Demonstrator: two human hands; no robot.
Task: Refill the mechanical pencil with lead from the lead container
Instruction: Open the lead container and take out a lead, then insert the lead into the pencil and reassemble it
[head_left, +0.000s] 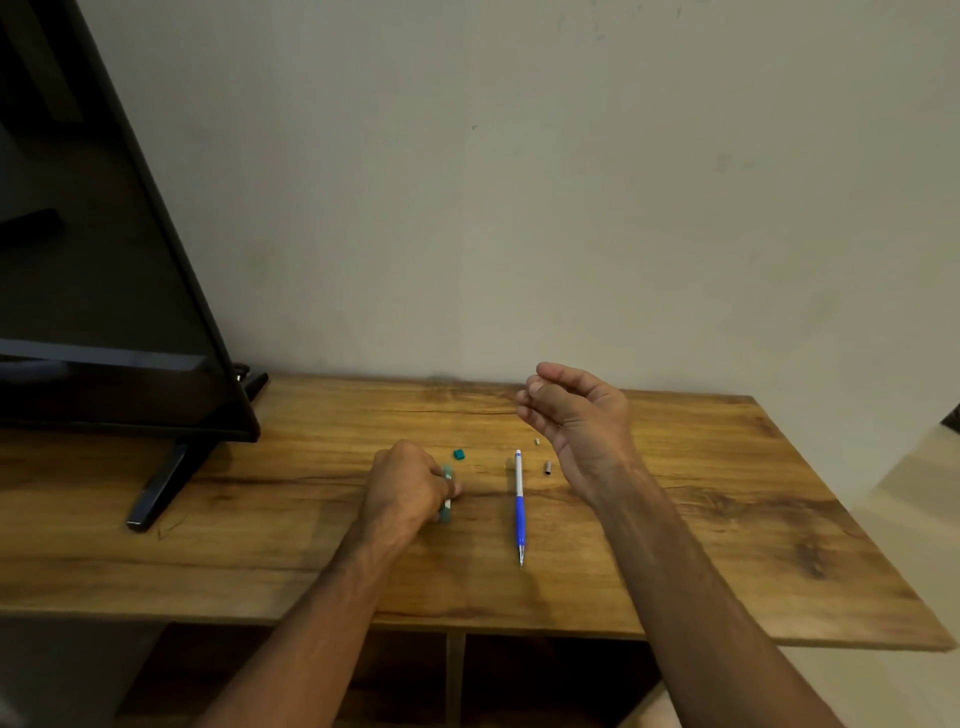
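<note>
Wood-grain tabletop (675, 545) up against a plain pale wall (519, 182), shelf openings dark underneath the front edge. Over on the left, big black screen (104, 234) leaning in, its foot (161, 488) planted on the wood well clear of the action. Centre stage now: left hand (402, 486) down on the surface, fingers curled tight around the teal lead container (447, 493), only a sliver of it peeking out on the thumb side, lying lengthwise toward the wall. Contents impossible to make out, too much hand in the way. Just beyond it, a small teal cap (458, 454) sitting alone on the table, off the container. To the right, mechanical pencil (519, 506) lying flat and untouched, white upper barrel, blue grip, metal tip pointing back toward the near edge, open top end toward the wall. Right beside that top end, two tiny loose bits: a pale little piece (537, 442) and a small metal sleeve (547, 468), both apart from the pencil, both resting on the wood. Right hand (576, 415) lifted above the table past those bits, palm turned inward, fingers drawn together with thumb against fingertips in a narrow pinch; anything held in that pinch too thin to see, cannot tell. Right forearm (701, 597) crossing the table's near right, covering nothing of the task things.
</note>
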